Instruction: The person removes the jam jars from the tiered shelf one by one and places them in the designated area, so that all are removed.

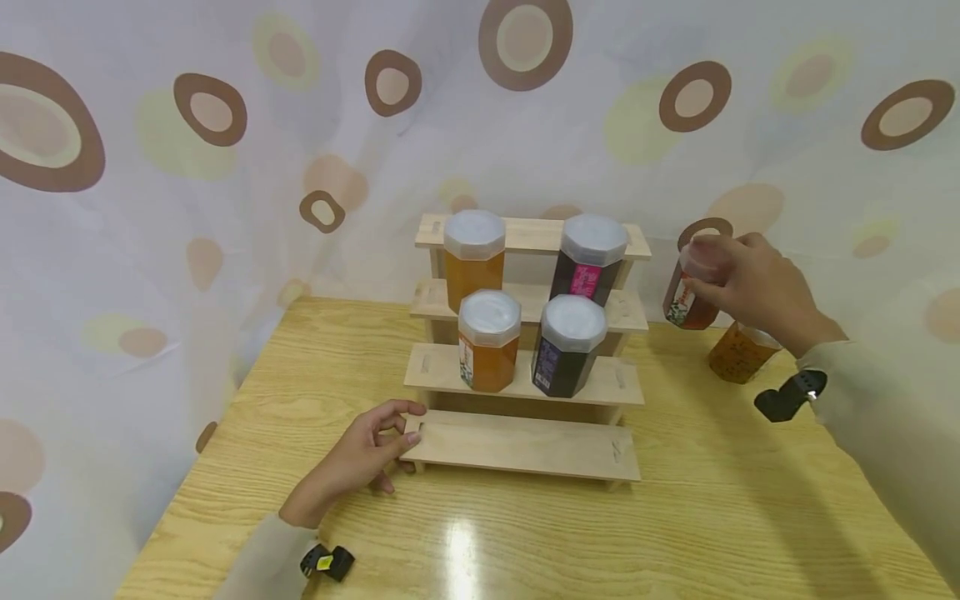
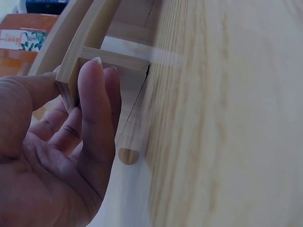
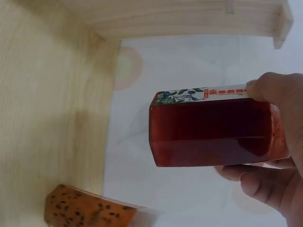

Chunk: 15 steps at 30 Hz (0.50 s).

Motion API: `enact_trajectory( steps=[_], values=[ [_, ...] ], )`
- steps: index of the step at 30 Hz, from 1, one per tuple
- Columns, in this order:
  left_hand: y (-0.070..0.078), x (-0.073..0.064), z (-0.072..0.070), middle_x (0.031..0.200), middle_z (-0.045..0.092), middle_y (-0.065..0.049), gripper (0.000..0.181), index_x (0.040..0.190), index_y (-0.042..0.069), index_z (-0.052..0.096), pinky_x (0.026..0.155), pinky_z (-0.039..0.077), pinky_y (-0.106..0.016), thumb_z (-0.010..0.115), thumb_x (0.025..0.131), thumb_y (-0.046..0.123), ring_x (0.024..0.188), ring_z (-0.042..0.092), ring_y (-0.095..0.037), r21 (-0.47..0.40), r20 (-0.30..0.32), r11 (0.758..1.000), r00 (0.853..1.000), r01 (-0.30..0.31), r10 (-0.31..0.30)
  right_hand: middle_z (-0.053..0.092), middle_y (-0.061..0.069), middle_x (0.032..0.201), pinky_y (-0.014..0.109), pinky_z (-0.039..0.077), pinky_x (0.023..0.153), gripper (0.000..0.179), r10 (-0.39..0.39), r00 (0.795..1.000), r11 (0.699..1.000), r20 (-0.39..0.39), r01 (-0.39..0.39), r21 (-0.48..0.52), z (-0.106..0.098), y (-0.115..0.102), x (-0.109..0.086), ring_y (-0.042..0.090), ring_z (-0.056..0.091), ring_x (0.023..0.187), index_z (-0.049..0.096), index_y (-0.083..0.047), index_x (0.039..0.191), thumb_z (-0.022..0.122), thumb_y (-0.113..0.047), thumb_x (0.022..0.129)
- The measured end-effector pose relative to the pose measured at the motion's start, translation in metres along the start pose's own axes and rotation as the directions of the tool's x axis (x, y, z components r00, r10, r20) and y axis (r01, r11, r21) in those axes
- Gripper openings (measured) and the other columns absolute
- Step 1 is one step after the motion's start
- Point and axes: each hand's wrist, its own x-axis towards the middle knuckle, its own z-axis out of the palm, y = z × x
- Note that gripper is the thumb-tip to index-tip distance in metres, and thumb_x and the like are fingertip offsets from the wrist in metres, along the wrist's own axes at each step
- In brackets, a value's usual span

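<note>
My right hand (image 1: 772, 287) grips a dark red jar (image 1: 692, 307) by its lid end, in the air to the right of a stepped wooden rack (image 1: 525, 442). In the right wrist view the red jar (image 3: 208, 130) has a white label with leaves and red print. My left hand (image 1: 352, 458) pinches the left end of the rack's lowest board (image 2: 71, 71), thumb and fingers on both faces. Two jars stand on the second step: an orange jar (image 1: 487, 354) and a dark jar (image 1: 566, 358). Behind them are an amber jar (image 1: 475, 267) and a dark jar with a pink label (image 1: 587, 275).
A seeded orange jar (image 1: 738, 357) stands on the wooden table (image 1: 315, 350) beneath my right hand; it also shows in the right wrist view. A patterned cloth (image 1: 450, 125) hangs behind the rack and along the left.
</note>
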Motion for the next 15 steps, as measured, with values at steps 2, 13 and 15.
enact_trajectory(
  steps=[2, 13, 15],
  values=[
    [0.0, 0.0, 0.0, 0.096, 0.049, -0.013, 0.039, 0.144, 0.001, 0.05, 0.043, 0.061, -0.044, 0.059, 0.107, 0.011, 0.074, 0.072, -0.03, -0.004, 0.001, 1.0, 1.0, 0.002, -0.002, 0.049, 0.036, 0.121, 0.068, 0.053, 0.07, 0.061, 0.002, 1.0, 1.0, -0.005, -0.002, 0.015, 0.007, 0.002, -0.003, 0.052, 0.056, 0.096, 0.05, -0.009, 0.147, 0.073, -0.037, 0.097],
    [0.0, -0.002, 0.0, 0.098, 0.049, -0.013, 0.04, 0.144, 0.001, 0.049, 0.042, 0.06, -0.042, 0.059, 0.107, 0.01, 0.073, 0.071, -0.028, -0.017, 0.015, 1.0, 1.0, -0.017, 0.017, 0.047, 0.035, 0.125, 0.068, 0.05, 0.074, 0.063, -0.013, 0.999, 0.995, -0.043, 0.017, 0.097, 0.043, 0.011, -0.012, 0.054, 0.055, 0.101, 0.051, -0.009, 0.147, 0.076, -0.034, 0.096],
    [-0.001, -0.001, 0.001, 0.098, 0.049, -0.013, 0.04, 0.144, 0.0, 0.048, 0.042, 0.06, -0.042, 0.059, 0.107, 0.01, 0.073, 0.072, -0.028, -0.019, 0.018, 1.0, 1.0, -0.021, 0.021, 0.047, 0.035, 0.125, 0.068, 0.05, 0.076, 0.062, -0.015, 0.999, 0.994, -0.04, 0.019, 0.103, 0.048, 0.013, -0.014, 0.054, 0.055, 0.103, 0.052, -0.008, 0.147, 0.076, -0.034, 0.096]
  ],
)
